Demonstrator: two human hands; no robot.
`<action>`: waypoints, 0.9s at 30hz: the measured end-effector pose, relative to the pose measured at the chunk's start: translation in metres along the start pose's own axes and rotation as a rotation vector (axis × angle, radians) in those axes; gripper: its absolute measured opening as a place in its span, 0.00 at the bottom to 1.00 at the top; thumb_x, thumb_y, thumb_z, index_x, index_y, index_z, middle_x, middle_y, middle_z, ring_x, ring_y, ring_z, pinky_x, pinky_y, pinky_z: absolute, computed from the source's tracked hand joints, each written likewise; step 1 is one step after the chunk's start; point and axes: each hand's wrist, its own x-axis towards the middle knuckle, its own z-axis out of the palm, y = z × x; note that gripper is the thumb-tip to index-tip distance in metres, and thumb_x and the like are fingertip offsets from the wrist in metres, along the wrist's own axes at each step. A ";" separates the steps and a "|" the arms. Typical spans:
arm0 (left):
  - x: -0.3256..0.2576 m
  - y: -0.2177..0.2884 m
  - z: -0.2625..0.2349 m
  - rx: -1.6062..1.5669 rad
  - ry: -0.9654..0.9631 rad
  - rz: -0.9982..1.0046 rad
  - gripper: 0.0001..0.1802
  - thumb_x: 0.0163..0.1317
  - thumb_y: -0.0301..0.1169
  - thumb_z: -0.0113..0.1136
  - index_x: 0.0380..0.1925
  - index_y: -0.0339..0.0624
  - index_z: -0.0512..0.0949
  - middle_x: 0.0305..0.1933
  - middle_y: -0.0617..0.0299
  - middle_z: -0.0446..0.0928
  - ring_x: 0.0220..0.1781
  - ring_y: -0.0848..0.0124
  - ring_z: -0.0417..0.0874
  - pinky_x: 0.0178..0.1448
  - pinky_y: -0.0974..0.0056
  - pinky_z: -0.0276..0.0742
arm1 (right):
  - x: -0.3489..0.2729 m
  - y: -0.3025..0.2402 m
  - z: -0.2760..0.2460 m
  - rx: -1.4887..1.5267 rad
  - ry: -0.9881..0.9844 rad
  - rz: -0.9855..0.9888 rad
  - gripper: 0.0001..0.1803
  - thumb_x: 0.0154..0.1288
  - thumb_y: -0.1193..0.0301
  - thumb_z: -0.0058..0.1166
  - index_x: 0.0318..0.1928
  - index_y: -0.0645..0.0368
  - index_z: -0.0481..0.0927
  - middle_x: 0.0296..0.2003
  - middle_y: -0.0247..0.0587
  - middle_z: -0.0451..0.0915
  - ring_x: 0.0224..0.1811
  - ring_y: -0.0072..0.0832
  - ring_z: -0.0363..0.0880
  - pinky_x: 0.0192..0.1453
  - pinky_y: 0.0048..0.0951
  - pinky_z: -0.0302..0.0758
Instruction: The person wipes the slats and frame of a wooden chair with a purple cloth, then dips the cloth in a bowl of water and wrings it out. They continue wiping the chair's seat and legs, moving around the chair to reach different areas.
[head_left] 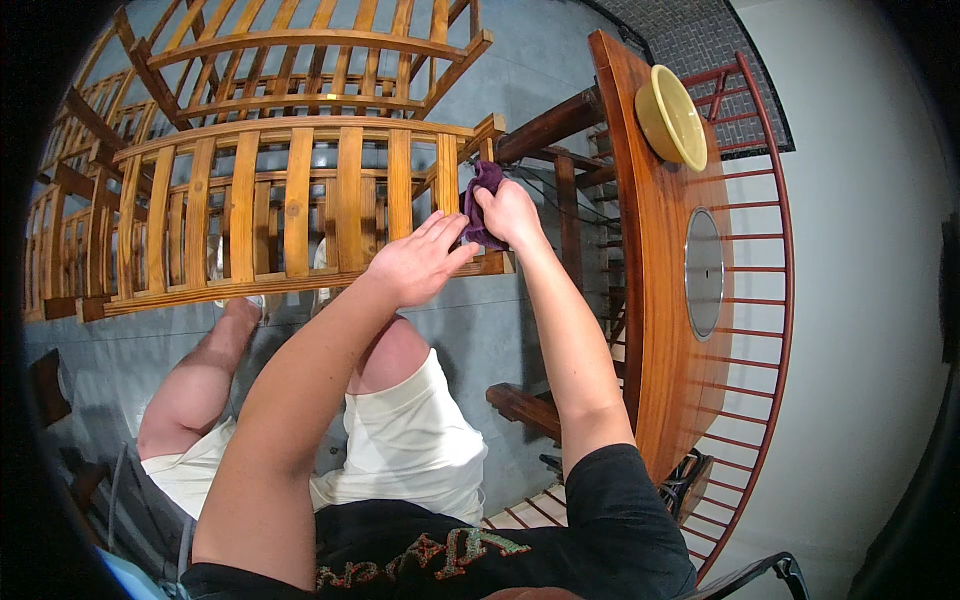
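Observation:
A dark purple cloth [484,205] is bunched in my right hand [512,215], whose fingers are wrapped round it. The cloth rests against the right end of a slatted wooden bench [298,205] in front of me. My left hand [412,268] holds nothing; its fingers stretch flat toward the last slats, with the thumb out to the right beside the cloth's lower edge. Part of the cloth is hidden by my right hand.
To my right runs a long wooden table [655,330] with a round metal plate [705,275] set in its top. A yellow basin [670,118] stands at its far end. Red railings [785,280] line the wall side. More slatted benches [310,50] stand farther off.

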 end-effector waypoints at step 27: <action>0.000 0.004 -0.015 -0.113 -0.002 -0.051 0.56 0.58 0.45 0.75 0.78 0.31 0.53 0.75 0.40 0.64 0.77 0.45 0.67 0.80 0.51 0.66 | 0.027 0.000 0.003 0.257 -0.059 -0.007 0.32 0.59 0.64 0.61 0.52 0.83 0.71 0.49 0.81 0.81 0.56 0.64 0.82 0.63 0.49 0.79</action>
